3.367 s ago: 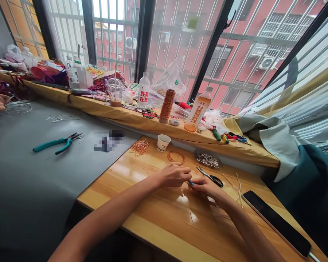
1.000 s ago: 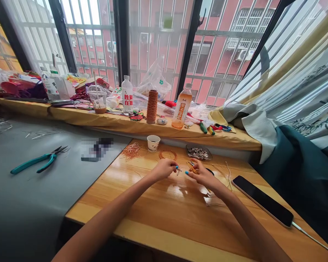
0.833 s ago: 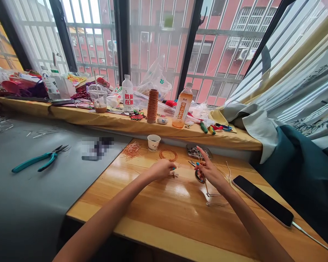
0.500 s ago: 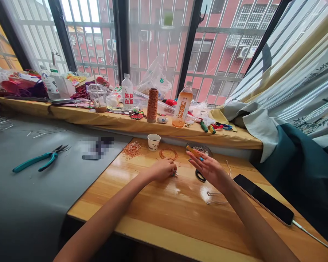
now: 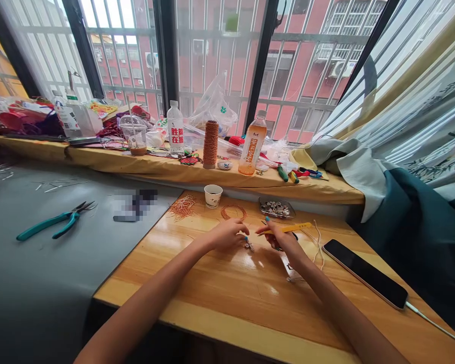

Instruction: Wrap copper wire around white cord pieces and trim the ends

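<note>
Lower right of frame: phone (image 5: 366, 273) beside right forearm; elbow swing could shove it. Just below centre: left hand (image 5: 225, 235) has fingertips at white piece (image 5: 249, 245) over the surface (image 5: 227, 293); can't tell if it's pinched (if loose, one nudge and it skids). Right hand (image 5: 286, 244) grips tweezers (image 5: 288, 229), tips near left fingers: slip could poke. Scissors (image 5: 296, 236) partly under right hand, snag risk. Beyond, cup (image 5: 213, 197) could tip if left hand overreaches.
</note>
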Available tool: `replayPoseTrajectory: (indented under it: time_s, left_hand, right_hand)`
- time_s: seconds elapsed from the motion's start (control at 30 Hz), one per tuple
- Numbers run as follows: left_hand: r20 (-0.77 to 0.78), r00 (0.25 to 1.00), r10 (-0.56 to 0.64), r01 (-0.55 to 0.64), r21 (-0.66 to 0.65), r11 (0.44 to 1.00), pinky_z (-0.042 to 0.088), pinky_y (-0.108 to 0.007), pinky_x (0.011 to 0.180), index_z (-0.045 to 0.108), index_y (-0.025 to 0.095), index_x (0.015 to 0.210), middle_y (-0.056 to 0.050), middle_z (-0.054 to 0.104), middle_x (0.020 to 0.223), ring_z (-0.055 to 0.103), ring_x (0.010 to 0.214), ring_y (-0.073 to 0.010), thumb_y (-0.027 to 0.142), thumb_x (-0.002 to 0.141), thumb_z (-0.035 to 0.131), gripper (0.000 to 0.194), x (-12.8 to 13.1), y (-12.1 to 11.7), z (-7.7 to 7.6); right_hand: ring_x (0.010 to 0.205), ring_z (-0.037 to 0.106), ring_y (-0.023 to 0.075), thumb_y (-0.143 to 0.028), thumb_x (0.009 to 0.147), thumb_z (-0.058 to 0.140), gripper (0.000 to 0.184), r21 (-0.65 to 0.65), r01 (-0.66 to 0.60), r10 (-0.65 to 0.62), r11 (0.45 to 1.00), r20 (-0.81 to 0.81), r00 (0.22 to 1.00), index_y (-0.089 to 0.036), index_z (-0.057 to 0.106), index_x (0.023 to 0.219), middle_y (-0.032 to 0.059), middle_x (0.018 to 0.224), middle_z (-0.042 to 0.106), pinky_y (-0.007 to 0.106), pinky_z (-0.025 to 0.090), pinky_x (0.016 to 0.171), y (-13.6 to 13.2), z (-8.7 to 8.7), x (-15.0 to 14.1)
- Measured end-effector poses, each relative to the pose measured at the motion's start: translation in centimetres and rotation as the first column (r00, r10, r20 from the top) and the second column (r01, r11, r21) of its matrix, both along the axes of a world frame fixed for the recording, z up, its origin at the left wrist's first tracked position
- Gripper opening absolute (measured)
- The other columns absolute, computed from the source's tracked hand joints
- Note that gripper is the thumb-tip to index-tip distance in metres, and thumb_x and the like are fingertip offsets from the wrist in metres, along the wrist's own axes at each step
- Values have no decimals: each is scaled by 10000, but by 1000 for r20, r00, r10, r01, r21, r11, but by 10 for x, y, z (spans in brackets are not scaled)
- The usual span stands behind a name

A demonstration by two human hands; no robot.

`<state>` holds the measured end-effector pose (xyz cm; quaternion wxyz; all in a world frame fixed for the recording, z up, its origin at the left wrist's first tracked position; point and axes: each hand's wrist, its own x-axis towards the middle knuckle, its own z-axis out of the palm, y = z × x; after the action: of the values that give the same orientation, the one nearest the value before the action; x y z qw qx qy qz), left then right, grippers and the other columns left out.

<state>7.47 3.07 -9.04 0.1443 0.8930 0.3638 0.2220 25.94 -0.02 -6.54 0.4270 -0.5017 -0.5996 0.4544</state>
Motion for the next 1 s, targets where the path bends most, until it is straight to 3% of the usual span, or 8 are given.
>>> replayPoseTrajectory:
  time_s: [0.1,0.23,0.33,0.53,0.73,1.0]
  left_hand:
    - [58,998,24,-26,41,999,378,-239,780,585,202,928,-42,537,926,487,882,-147,196,783,443,203,0,0,-1]
    - [40,991,-131,128,85,988,359,-241,818,618,202,831,-31,552,930,476,897,-146,215,748,510,137,2,-5,4]
    - [3,986,-165,164,65,984,351,-241,824,633,194,782,-27,581,866,494,831,-129,194,761,485,149,5,-8,5]
    - [6,990,-141,141,65,988,358,-240,802,636,205,811,-23,586,824,494,810,-128,181,773,450,191,6,-9,1]
    - [-21,991,-129,130,87,988,370,-225,758,634,210,837,-28,561,787,483,772,-127,191,777,432,212,6,-10,0]
    - [-21,998,-56,58,112,992,379,-220,732,627,196,813,-29,540,818,484,790,-132,156,739,428,216,11,-18,1]
  right_hand:
    - [363,357,60,-433,689,524,263,68,8,-16,998,119,993,-170,513,701,-57,442,447,179,244,350,-2,0,-3]
    - [323,399,82,-374,706,505,196,109,-21,2,994,178,984,-195,441,750,-65,424,489,182,273,320,-6,-3,-8]
    - [307,419,87,-363,714,487,177,87,-49,33,995,173,984,-202,425,751,-67,430,500,182,287,307,-7,-7,-10]
    - [321,438,95,-360,723,473,156,93,-59,46,994,146,988,-211,433,749,-63,435,505,185,295,317,-8,-15,-12]
    - [377,455,102,-338,754,449,115,240,-98,47,966,210,977,-225,434,740,-47,519,518,218,362,386,-11,-18,-12]
    - [349,443,100,-392,757,446,177,152,-57,37,987,129,991,-215,445,771,-59,474,499,200,325,337,-5,-24,-12]
